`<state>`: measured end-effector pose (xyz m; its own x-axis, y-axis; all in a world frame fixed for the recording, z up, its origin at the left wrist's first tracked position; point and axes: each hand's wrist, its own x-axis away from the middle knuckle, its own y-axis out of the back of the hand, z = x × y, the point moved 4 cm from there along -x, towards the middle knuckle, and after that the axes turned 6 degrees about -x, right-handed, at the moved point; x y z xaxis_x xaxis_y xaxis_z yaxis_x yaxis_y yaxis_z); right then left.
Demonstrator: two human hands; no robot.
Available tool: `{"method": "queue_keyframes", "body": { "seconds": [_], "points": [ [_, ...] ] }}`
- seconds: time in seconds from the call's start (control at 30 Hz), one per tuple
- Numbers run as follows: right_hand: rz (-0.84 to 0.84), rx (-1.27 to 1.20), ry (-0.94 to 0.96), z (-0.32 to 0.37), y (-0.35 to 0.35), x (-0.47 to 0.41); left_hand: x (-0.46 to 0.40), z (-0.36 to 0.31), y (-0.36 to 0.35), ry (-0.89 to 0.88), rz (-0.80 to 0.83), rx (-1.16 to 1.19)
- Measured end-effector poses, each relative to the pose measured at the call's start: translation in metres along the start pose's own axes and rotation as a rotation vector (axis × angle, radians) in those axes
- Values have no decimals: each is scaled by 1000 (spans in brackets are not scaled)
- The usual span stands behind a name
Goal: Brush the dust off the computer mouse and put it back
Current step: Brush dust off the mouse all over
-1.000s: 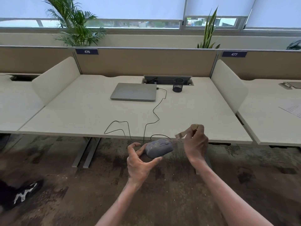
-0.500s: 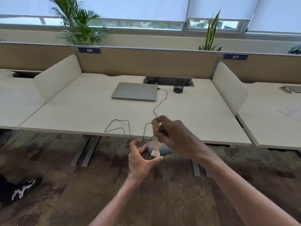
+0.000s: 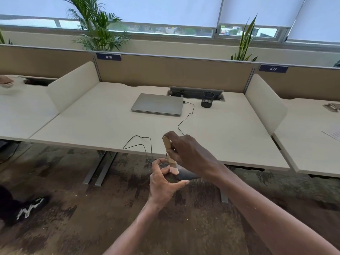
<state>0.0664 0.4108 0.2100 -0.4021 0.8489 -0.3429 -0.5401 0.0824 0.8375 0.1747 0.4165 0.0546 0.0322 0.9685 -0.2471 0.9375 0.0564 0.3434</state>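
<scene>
Wooden and pale, the brush (image 3: 170, 154) stands almost upright in the right hand (image 3: 191, 153). The fingers are wrapped tight around its handle, and the soft bristles point down. They touch the top of the mouse (image 3: 184, 175).

The mouse is dark and is not on the desk (image 3: 92, 129) — it is held out in the air, just in front of the desk's near edge, above the brown floor (image 3: 73, 208). The left hand (image 3: 161, 183) holds it from below. The thumb is on one side and the fingers curl around the other, so the hand is clamped on the mouse. The right hand covers part of the mouse, so only its near end shows.

A thin black cord (image 3: 139, 142) loops over the desk and drops off the edge toward the hands. Farther back it runs to a closed grey laptop (image 3: 158, 103), which lies flat near the back of the desk. Just right of the laptop stands a small black mesh cup (image 3: 207, 102), beside a slot in the desk.

White side panels stand at the left and right of the desk. A tan wall runs behind it, with a blue tag that reads 476 (image 3: 108, 57). Green plants (image 3: 95, 26) stand behind the wall, under the windows.

Down at the left — on the floor — sits a black shoe (image 3: 27, 208) with white marks.
</scene>
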Motion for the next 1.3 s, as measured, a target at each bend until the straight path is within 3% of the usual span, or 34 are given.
{"method": "queue_keyframes", "body": {
  "seconds": [0.83, 0.93, 1.13, 1.3],
  "points": [
    [-40, 74, -90, -13, 3, -29, -10, -7, 2, 67, 78, 1],
    [-88, -7, -86, -11, 9, -28, -10, -7, 3, 63, 57, -22],
    [-20, -63, -96, -10, 0, -16, -16, -5, 8, 45, 45, -64],
    [-111, -99, -137, -22, 9, -11, -12, -5, 7, 76, 69, -28]
  ]
}}
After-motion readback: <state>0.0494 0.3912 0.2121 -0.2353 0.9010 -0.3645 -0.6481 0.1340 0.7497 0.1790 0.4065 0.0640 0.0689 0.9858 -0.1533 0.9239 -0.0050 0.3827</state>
